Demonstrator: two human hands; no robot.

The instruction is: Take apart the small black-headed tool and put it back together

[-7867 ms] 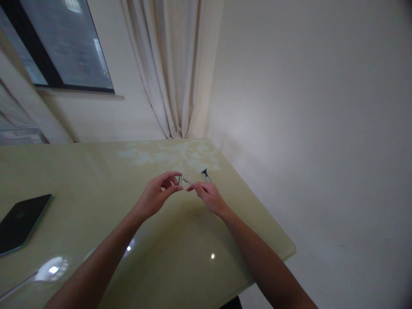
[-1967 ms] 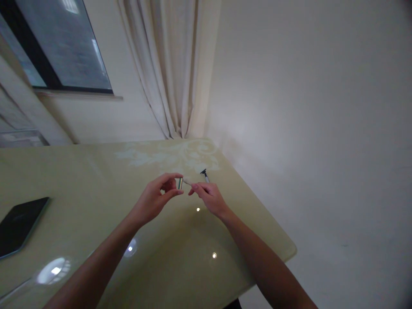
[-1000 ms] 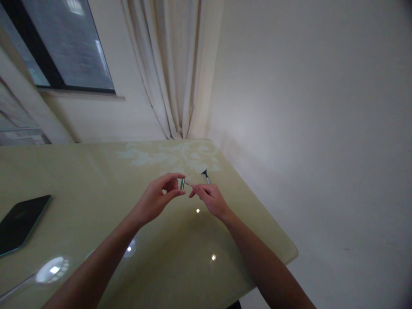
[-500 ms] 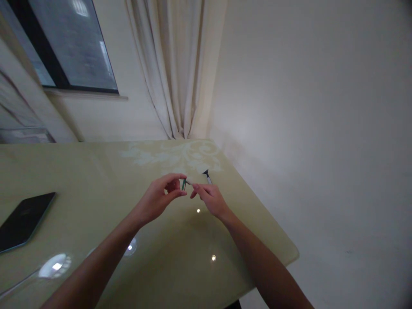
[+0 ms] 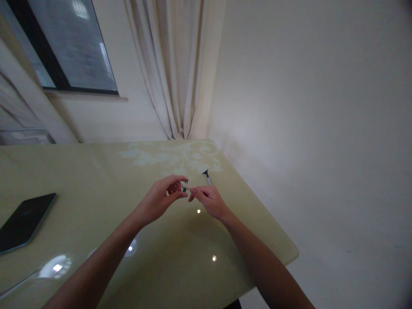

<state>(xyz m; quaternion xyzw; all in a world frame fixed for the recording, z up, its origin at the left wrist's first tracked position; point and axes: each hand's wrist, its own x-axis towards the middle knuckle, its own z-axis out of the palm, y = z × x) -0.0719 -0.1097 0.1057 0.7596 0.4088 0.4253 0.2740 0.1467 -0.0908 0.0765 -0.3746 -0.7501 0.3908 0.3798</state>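
Note:
Over the table, my left hand [image 5: 164, 193] pinches a small flat green-and-dark piece [image 5: 184, 188] upright between thumb and fingertips; its kind is too small to tell. My right hand [image 5: 209, 199] is closed, thumb against index finger, around what looks like a short pale stick [image 5: 186, 186]. The stick's tip lies across the face of the green piece, and most of its length is hidden by the fingers. Just beyond my right hand, a razor [image 5: 207, 177] with a dark head and light handle rests on the table.
The glossy pale-green table [image 5: 154, 266] has its right edge near the wall [image 5: 305, 128]. A dark tablet [image 5: 25, 221] lies at the left. At lower left runs a thin pale cable [image 5: 19, 284]. Curtains [image 5: 174, 77] hang behind the table.
The pale tip in my right hand has moved left and slightly down, across the green piece. My left hand has shifted slightly, and the piece appears turned a little.

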